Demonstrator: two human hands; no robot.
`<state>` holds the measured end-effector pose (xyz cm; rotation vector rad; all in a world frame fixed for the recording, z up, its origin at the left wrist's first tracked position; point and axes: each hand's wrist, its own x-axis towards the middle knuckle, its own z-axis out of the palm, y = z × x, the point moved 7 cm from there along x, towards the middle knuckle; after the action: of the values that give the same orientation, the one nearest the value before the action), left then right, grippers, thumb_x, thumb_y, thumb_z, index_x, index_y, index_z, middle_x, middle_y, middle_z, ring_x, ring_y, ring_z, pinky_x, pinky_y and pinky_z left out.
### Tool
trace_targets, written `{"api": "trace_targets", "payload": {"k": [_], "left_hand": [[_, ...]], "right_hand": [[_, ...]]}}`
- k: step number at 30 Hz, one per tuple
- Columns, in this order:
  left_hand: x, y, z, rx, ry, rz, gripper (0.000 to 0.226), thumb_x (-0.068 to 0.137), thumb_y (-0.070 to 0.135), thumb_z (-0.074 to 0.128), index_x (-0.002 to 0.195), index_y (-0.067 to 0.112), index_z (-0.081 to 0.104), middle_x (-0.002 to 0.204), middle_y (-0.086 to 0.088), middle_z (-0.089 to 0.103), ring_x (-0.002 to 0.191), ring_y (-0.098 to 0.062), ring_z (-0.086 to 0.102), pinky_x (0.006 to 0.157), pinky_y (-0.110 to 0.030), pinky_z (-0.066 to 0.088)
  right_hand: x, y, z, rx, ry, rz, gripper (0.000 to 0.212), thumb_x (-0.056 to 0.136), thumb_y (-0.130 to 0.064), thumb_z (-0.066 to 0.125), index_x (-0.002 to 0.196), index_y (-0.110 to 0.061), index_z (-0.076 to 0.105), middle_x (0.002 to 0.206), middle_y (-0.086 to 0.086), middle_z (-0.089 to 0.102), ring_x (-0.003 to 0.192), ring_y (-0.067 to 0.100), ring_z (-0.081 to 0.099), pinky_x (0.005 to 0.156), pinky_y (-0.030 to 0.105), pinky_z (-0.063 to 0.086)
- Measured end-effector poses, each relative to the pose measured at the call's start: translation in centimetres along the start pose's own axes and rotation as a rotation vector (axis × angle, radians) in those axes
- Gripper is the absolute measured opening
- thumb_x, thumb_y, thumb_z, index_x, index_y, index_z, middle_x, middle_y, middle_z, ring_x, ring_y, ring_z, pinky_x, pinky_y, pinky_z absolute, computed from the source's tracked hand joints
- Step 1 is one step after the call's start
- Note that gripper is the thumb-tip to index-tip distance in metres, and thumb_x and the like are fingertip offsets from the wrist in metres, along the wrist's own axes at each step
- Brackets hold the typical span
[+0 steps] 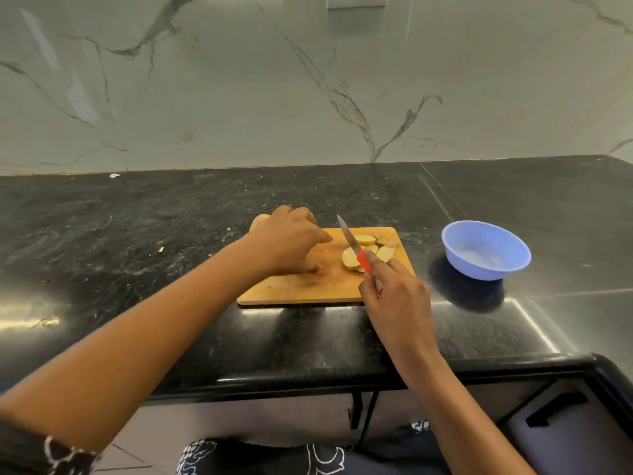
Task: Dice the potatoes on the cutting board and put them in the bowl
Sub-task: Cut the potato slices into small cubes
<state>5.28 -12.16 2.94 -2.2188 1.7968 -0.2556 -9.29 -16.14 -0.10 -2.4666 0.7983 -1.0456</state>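
Roughly six potato slices (352, 259) lie clustered on the right half of the board (301, 291), with one more potato (258, 221) at its far left corner. The right hand (394, 296) grips the one knife (352, 243) over the slices. The left hand (287, 241) arches over the board, its grip unclear. One bowl (479, 274) stands apart on the right.

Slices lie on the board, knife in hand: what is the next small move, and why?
Probably the left hand should shift right to steady the potato slices, so the knife in the right hand can dice them: they are still big, and the bowl shows no potato.
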Motion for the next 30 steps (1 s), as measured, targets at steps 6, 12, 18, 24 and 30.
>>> {"api": "trace_targets", "payload": {"k": [6, 12, 18, 24, 30], "left_hand": [[0.4, 0.0, -0.1, 0.128, -0.186, 0.061, 0.058, 0.083, 0.05, 0.064, 0.136, 0.034, 0.047, 0.129, 0.007, 0.057, 0.128, -0.019, 0.041, 0.111, -0.041, 0.015], [-0.2, -0.4, -0.5, 0.162, -0.083, 0.087, 0.043, 0.088, 0.047, 0.059, 0.13, 0.037, 0.052, 0.122, 0.012, 0.06, 0.125, -0.016, 0.043, 0.114, -0.041, 0.006], [-2.0, -0.3, -1.9, -0.063, 0.365, 0.038, 0.043, 0.086, 0.051, 0.055, 0.124, 0.032, 0.058, 0.113, 0.001, 0.065, 0.118, -0.015, 0.053, 0.115, -0.038, 0.003], [-5.0, 0.6, 1.3, -0.444, 0.688, -0.108, 0.039, 0.077, 0.045, 0.053, 0.106, 0.021, 0.063, 0.102, 0.004, 0.07, 0.102, -0.011, 0.063, 0.117, -0.035, 0.008], [-5.0, 0.6, 2.8, -0.461, 0.679, -0.076, 0.03, 0.077, 0.036, 0.066, 0.103, 0.02, 0.067, 0.108, 0.002, 0.071, 0.113, -0.014, 0.061, 0.115, -0.046, 0.012]], "right_hand": [[-0.3, 0.1, -0.3, 0.016, 0.011, 0.014, 0.038, 0.087, -0.007, 0.062, 0.125, -0.012, 0.062, 0.067, -0.009, 0.041, 0.048, 0.002, 0.031, 0.046, 0.01, 0.018], [-0.4, 0.1, -0.5, 0.018, 0.009, 0.019, 0.038, 0.089, -0.009, 0.061, 0.126, -0.013, 0.061, 0.066, -0.009, 0.04, 0.048, 0.002, 0.031, 0.046, 0.012, 0.018], [-0.4, 0.4, -0.8, 0.035, 0.026, 0.055, 0.038, 0.091, -0.011, 0.058, 0.128, -0.016, 0.059, 0.067, -0.007, 0.044, 0.052, 0.008, 0.036, 0.047, 0.013, 0.023], [-0.9, 0.3, -1.1, 0.034, 0.051, 0.075, 0.039, 0.087, -0.009, 0.062, 0.125, -0.018, 0.062, 0.065, -0.01, 0.041, 0.051, 0.007, 0.034, 0.047, 0.012, 0.02], [-2.4, -1.3, -0.9, 0.031, 0.03, 0.019, 0.04, 0.081, -0.007, 0.069, 0.12, -0.015, 0.066, 0.071, -0.01, 0.047, 0.053, 0.005, 0.039, 0.047, 0.005, 0.018]]}}
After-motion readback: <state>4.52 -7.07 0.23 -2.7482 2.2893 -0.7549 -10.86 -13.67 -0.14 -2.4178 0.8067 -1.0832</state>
